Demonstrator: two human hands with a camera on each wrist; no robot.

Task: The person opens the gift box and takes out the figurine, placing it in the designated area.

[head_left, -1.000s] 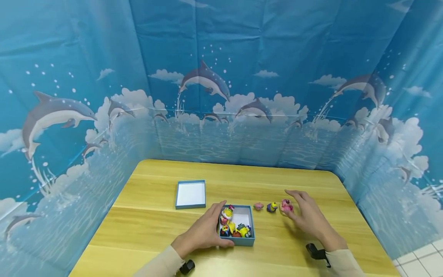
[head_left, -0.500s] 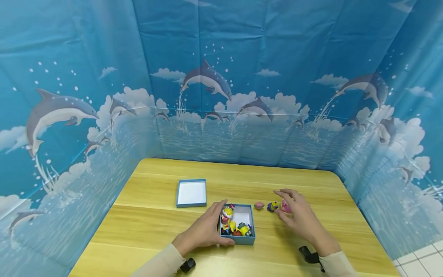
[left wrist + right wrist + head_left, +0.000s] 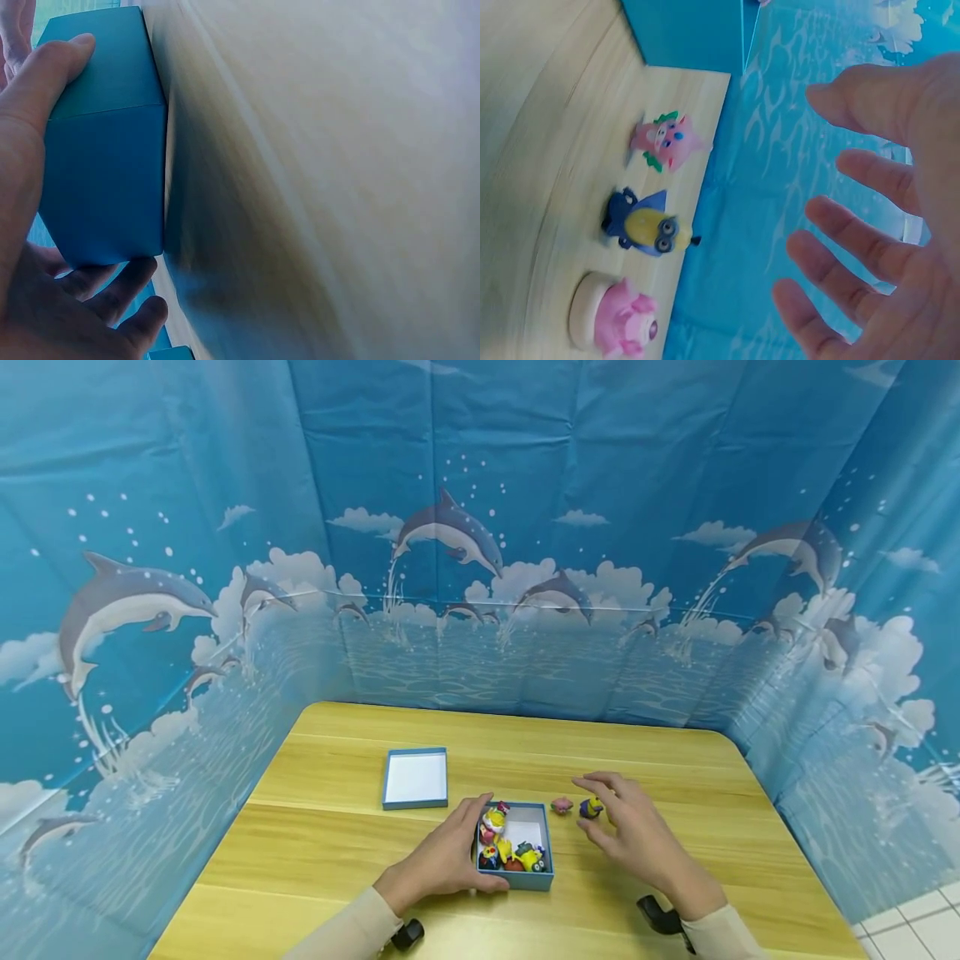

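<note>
My left hand [image 3: 446, 852] grips the left side of a small blue box [image 3: 528, 882], thumb on its near wall and fingertips at the far one. Several colourful toy figures [image 3: 531, 860] lie inside the box, mostly along its left and near sides. My right hand [image 3: 637, 839] hovers with spread fingers over the row of figures to the right, holding nothing. In the right wrist view stand a small pink figure [image 3: 671, 141] with green bits, a yellow minion figure [image 3: 649, 229] in blue-purple, and a pink figure [image 3: 634, 319] on a whitish base. The hand hides that last one in the head view.
A shallow blue box lid [image 3: 416, 778] with a white inside lies behind and left of the box. Everything stands on a yellow wood-grain table [image 3: 322, 827]. A blue dolphin curtain [image 3: 480, 668] closes off its back and sides.
My right hand has moved left, from beside the pink figure on the whitish base to over the minion figure. My left hand stays on the box.
</note>
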